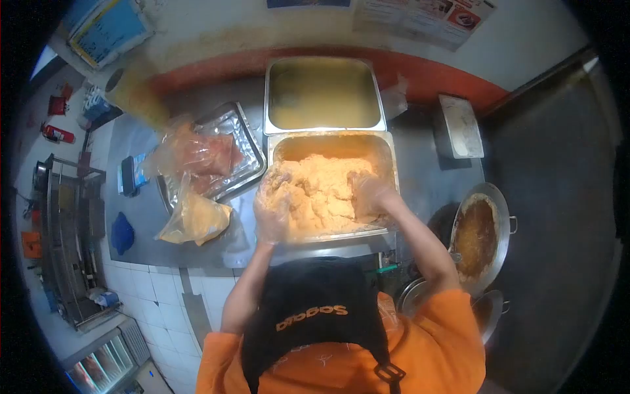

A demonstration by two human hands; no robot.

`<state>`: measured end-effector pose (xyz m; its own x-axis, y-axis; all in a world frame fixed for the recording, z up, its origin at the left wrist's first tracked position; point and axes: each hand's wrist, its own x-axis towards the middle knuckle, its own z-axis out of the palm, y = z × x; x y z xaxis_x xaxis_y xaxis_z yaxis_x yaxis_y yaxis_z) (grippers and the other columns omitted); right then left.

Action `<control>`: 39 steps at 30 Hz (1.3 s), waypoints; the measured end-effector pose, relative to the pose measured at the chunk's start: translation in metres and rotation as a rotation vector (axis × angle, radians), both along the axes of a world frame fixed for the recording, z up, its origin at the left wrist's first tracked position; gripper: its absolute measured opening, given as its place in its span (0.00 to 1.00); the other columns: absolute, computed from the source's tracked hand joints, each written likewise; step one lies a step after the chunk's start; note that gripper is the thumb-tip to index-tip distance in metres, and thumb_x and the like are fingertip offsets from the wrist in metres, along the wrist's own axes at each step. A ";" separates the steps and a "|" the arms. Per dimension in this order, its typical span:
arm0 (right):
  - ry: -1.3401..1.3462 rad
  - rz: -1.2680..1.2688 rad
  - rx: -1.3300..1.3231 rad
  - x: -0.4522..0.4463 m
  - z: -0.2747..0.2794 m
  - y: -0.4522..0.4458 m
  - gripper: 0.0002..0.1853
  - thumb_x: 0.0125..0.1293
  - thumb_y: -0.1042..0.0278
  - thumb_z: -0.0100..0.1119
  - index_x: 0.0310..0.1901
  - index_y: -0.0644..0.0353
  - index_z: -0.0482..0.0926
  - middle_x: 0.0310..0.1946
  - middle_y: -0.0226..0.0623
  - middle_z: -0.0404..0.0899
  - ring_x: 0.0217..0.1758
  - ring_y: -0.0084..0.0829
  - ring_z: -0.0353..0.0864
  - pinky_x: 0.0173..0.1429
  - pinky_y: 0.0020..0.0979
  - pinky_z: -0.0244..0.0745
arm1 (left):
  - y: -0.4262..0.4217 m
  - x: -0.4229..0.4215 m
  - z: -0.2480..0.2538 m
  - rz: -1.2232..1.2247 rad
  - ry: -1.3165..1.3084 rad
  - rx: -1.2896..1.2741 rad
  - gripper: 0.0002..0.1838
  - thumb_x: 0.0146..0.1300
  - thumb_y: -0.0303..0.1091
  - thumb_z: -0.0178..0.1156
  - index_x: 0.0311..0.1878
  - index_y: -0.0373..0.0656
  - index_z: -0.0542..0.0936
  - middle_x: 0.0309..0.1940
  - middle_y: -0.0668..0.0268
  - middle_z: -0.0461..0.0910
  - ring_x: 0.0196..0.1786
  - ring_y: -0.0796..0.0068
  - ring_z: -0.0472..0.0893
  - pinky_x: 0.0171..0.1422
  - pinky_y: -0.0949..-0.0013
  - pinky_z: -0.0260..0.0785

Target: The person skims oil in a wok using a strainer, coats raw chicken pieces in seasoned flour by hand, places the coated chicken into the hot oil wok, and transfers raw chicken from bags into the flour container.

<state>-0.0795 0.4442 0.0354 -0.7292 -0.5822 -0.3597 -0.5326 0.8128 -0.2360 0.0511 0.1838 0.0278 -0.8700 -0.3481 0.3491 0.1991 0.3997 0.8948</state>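
Note:
A deep steel pan [392, 172] holds a heap of pale orange breading flour [326, 187]. My left hand [271, 209], in a clear plastic glove, is at the pan's left side with its fingers curled in and caked with flour. Whatever lies in that grip cannot be made out under the coating. On the right side of the pan, my gloved right hand [372, 194] reaches into the flour. Motion blurs it, and its fingers are partly buried.
Behind stands a second steel pan [266, 98] with cloudy yellowish liquid. To the left, a metal tray [252, 148] carries a plastic bag of reddish meat [207, 154]; a bag of orange powder [197, 215] sits nearer. Right are a narrow steel container [459, 128] and a wok of brown oil [478, 236].

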 end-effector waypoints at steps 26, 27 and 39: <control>0.113 0.311 -0.569 -0.045 0.014 -0.048 0.10 0.69 0.62 0.55 0.40 0.62 0.77 0.39 0.49 0.80 0.46 0.47 0.83 0.52 0.44 0.80 | -0.004 0.002 -0.017 0.064 -0.072 0.164 0.13 0.74 0.30 0.57 0.53 0.33 0.84 0.52 0.57 0.86 0.59 0.63 0.82 0.70 0.59 0.68; 0.105 0.310 -0.571 -0.042 0.001 -0.054 0.10 0.69 0.62 0.55 0.40 0.62 0.77 0.39 0.49 0.80 0.46 0.47 0.83 0.52 0.44 0.80 | -0.005 0.003 -0.019 0.060 -0.070 0.075 0.13 0.74 0.30 0.57 0.53 0.33 0.84 0.52 0.56 0.86 0.59 0.64 0.82 0.70 0.60 0.68; -0.186 0.384 -0.066 -0.060 0.031 -0.093 0.14 0.69 0.60 0.58 0.49 0.59 0.82 0.47 0.52 0.84 0.50 0.49 0.85 0.53 0.46 0.81 | -0.004 0.006 -0.021 0.073 -0.142 0.242 0.13 0.74 0.28 0.56 0.55 0.33 0.83 0.51 0.58 0.88 0.58 0.64 0.83 0.69 0.61 0.71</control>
